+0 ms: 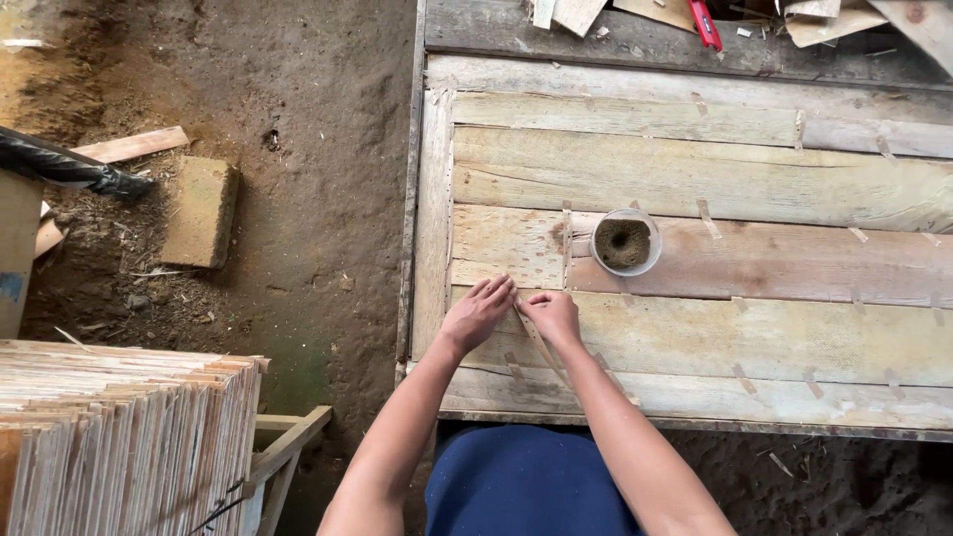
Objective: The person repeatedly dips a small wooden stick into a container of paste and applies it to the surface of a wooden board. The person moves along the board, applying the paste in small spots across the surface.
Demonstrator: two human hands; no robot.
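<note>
My left hand (478,312) and my right hand (552,316) meet near the front left of a plank worktable (695,179). Between them lies a thin wooden strip (539,342) that slants toward me. The right hand's fingers are closed on its upper end; the left hand's fingers rest flat on the boards and touch the strip's tip. A small clear cup (625,241) holding brownish stuff stands just beyond my right hand.
Short thin strips lie scattered across the planks. Wood offcuts and a red tool (705,24) sit at the far edge. A stack of thin boards (119,437) stands at the lower left. A brick (202,210) lies on the dirt floor.
</note>
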